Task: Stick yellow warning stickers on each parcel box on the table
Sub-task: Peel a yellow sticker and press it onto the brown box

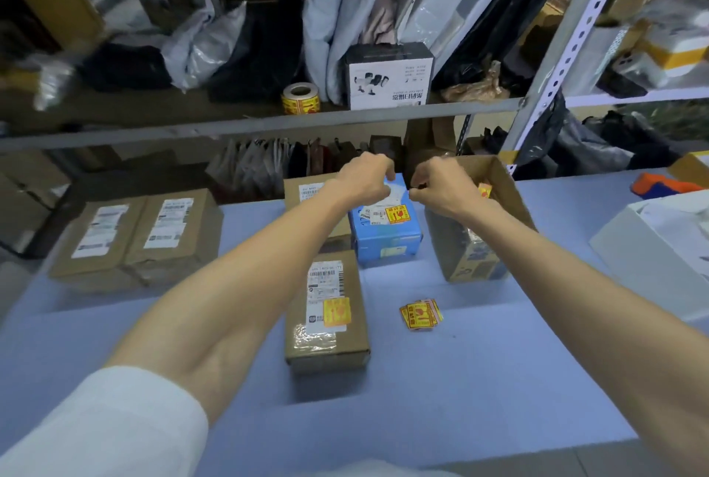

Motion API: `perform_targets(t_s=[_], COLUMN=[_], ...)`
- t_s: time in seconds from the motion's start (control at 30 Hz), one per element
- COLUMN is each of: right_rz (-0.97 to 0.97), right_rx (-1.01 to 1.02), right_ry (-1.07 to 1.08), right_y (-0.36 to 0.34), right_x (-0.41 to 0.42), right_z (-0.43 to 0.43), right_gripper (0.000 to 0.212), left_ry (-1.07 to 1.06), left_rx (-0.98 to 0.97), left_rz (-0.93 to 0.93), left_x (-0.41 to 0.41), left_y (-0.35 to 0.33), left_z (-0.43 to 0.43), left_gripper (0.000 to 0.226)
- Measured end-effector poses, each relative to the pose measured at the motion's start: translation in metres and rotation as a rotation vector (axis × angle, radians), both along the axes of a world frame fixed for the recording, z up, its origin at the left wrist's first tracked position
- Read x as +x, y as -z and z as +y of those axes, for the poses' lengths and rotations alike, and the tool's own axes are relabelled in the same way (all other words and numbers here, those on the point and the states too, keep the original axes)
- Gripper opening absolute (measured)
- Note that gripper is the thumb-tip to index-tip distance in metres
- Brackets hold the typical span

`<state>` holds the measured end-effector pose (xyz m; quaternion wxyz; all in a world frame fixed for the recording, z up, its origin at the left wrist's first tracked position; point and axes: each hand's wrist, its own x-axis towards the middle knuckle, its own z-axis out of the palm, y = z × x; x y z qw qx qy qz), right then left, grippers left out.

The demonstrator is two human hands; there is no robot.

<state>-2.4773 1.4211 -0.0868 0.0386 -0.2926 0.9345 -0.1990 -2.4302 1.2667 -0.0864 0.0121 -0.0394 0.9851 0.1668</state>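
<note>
My left hand (364,177) and my right hand (437,185) meet fingertip to fingertip over the far end of a blue parcel box (383,242). Both have curled fingers and pinch a small white slip (394,189) between them; what it is stays unclear. The blue box carries a yellow warning sticker (397,214). The brown box (326,338) nearest me has one too (337,311). Two brown boxes (96,242) (172,235) at the left show only white labels. My left arm partly hides another brown box (307,189). Loose yellow stickers (420,313) lie on the blue table (498,380).
An open cardboard box (472,258) stands right of the blue one, a yellow sticker (484,190) at its rim. A white box (652,250) sits at the right edge. A sticker roll (301,98) and a black-and-white carton (389,77) stand on the shelf above.
</note>
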Motion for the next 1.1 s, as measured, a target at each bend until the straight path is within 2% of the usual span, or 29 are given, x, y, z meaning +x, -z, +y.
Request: perform_targets(t_s=[0.27, 0.43, 0.57, 0.7, 0.87, 1.0, 1.1], right_rz=[-0.063, -0.11, -0.183, -0.286, -0.477, -0.573, -0.738], right_rx=[0.03, 0.114, 0.16, 0.153, 0.108, -0.017, -0.097], right_ry=[-0.116, -0.146, -0.158, -0.096, -0.007, 0.0, -0.025], right_y=[0.033, 0.059, 0.089, 0.12, 0.153, 0.165, 0.167], right_x=[0.049, 0.066, 0.081, 0.102, 0.123, 0.135, 0.137], right_z=[-0.063, -0.08, -0.078, -0.066, -0.055, -0.047, -0.038], right_gripper=[0.028, 0.028, 0.031, 0.037, 0.067, 0.067, 0.095], left_ry=[-0.211, -0.341, -0.487, -0.609, -0.645, -0.62, -0.614], left_rx=[0.127, 0.201, 0.35, 0.439, 0.584, 0.754, 0.791], left_rz=[-0.063, -0.122, -0.187, -0.156, -0.271, -0.261, -0.241], left_x=[0.072, 0.108, 0.14, 0.164, 0.18, 0.19, 0.194], left_y=[0.037, 0.061, 0.098, 0.126, 0.153, 0.155, 0.154], left_z=[-0.051, -0.071, -0.073, -0.064, -0.058, -0.059, -0.058], left_gripper=[0.021, 0.026, 0.025, 0.041, 0.058, 0.072, 0.078])
